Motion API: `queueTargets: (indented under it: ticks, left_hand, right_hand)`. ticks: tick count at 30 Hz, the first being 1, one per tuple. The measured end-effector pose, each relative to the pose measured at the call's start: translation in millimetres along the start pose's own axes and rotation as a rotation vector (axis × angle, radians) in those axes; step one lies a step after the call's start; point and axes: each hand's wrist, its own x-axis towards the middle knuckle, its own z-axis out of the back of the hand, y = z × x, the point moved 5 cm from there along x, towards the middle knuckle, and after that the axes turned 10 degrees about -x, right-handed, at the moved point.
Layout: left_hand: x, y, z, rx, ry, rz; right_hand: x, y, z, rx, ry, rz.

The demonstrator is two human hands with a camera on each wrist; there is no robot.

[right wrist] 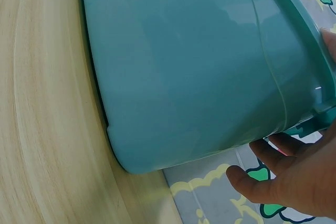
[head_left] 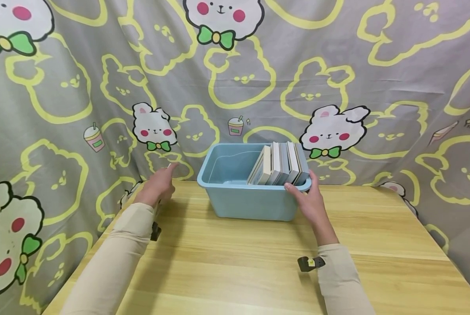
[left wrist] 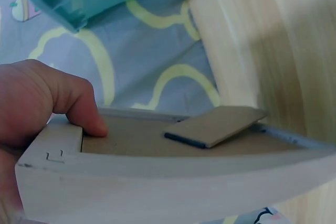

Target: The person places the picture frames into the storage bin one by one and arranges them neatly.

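In the left wrist view, my left hand (head_left: 160,186) grips a white picture frame (left wrist: 157,174) at one corner, a finger over its brown backing. A small stand flap (left wrist: 218,124) juts from that backing. From the head view the frame is almost wholly hidden behind the hand and forearm. A blue plastic bin (head_left: 250,203) stands on the table, to the right of that hand. My right hand (head_left: 311,203) holds the bin's right end by the rim, thumb at the front and fingers under the edge. Several thin, flat frame-like pieces (head_left: 280,164) stand on edge in the bin's right half.
The bin sits near the back of the wooden table (head_left: 235,267). A grey curtain (head_left: 254,94) with rabbit prints hangs right behind the table and along both sides. Each wrist carries a small black camera; the right one (head_left: 311,263) shows beside the sleeve.
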Motion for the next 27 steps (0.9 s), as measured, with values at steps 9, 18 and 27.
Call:
queueTargets:
  ticks: [9, 18, 27]
  left_hand:
    - [2.6, 3.3, 16.4, -0.094, 0.061, 0.033]
    - [2.6, 0.6, 34.4, -0.206, 0.115, 0.111]
    - [2.2, -9.2, 48.0, -0.232, 0.142, 0.114]
  right_hand:
    - [-0.6, 0.2, 0.2, 0.004, 0.000, -0.005]
    - [-1.1, 2.0, 0.4, 0.001, -0.004, 0.000]
    - [-0.9, 0.9, 0.4, 0.004, 0.000, -0.007]
